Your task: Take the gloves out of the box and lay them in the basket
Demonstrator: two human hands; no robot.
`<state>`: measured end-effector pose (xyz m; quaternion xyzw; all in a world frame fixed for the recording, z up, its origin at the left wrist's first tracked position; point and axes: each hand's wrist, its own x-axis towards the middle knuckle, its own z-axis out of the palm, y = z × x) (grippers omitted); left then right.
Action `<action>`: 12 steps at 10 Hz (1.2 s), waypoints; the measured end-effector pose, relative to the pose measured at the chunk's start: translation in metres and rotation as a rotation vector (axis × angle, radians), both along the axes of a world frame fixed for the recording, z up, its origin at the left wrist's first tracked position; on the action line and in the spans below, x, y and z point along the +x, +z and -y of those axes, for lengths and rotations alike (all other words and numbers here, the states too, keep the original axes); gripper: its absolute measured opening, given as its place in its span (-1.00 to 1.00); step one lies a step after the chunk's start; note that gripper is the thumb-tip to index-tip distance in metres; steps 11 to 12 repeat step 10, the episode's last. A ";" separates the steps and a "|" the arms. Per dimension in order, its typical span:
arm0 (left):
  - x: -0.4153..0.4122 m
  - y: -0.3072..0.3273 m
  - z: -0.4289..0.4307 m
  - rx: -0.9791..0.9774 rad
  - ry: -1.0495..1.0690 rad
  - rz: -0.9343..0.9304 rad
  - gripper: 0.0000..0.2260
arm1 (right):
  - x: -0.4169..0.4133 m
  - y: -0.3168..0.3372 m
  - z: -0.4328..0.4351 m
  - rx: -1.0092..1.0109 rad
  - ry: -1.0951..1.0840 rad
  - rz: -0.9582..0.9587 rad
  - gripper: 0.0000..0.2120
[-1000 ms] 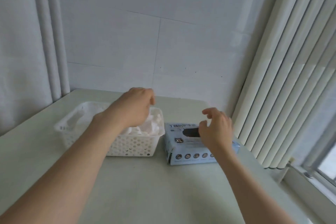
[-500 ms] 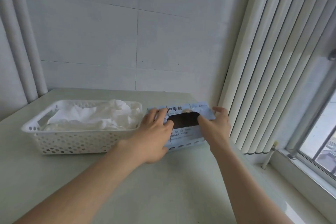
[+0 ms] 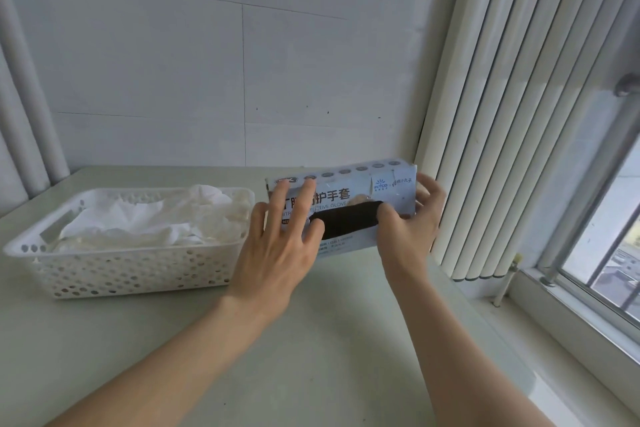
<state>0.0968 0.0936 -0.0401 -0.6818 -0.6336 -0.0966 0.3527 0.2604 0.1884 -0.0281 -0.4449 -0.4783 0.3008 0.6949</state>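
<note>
**Reach-in step at box [image 3: 356,180], nothing pulled out yet**

Table [image 3: 329,340] carries everything. We mark the white perforated basket [image 3: 131,274] on its left side, already holding a loose heap of white gloves [image 3: 145,222] up to about rim level. Just beside it on the right is the pale blue box, tipped up so that its face with the dark oval opening [image 3: 346,222] looks toward the camera.

We mark the left hand [image 3: 277,253] as flat on that face. Its fingers are straight and spread, two reach up toward the top edge, and one fingertip sits at the left lip of the opening. It grips nothing.

The right hand [image 3: 408,236] holds the box's right end. Its fingers are curled round behind the end and its thumb is hooked at the right edge of the opening.

We judge this as the steady-and-look step. The box is tilted for access and no glove is in either hand. A pale scrap shows at the opening's upper edge, and we cannot tell whether it is a glove or torn card.

The next move likely needs the right hand to keep the box braced. The left fingers would dip into the slot, pinch a single glove and carry it left over the basket rim.

Writing on the box face:
- Large characters "护手套", with the start covered by fingers.
- Below them a partly covered English line ending "TIVE GLOVE".
- An "INTCO" logo at the upper right.
- A row of round icons along the top edge, and small print under the opening, both too small for us to read.
</note>
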 end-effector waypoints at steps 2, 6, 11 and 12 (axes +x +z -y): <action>-0.006 0.001 -0.010 -0.118 -0.038 0.128 -0.54 | -0.006 -0.004 -0.006 -0.059 -0.158 0.229 -0.43; -0.007 0.021 0.005 -0.225 -0.051 0.237 -0.88 | -0.024 -0.021 -0.009 -0.332 -0.047 0.631 -0.37; -0.013 0.042 -0.007 -0.121 -0.404 1.503 -0.74 | -0.053 0.007 0.026 0.047 0.080 0.523 -0.76; -0.013 0.042 -0.007 -0.121 -0.404 1.503 -0.74 | -0.053 0.007 0.026 0.047 0.080 0.523 -0.76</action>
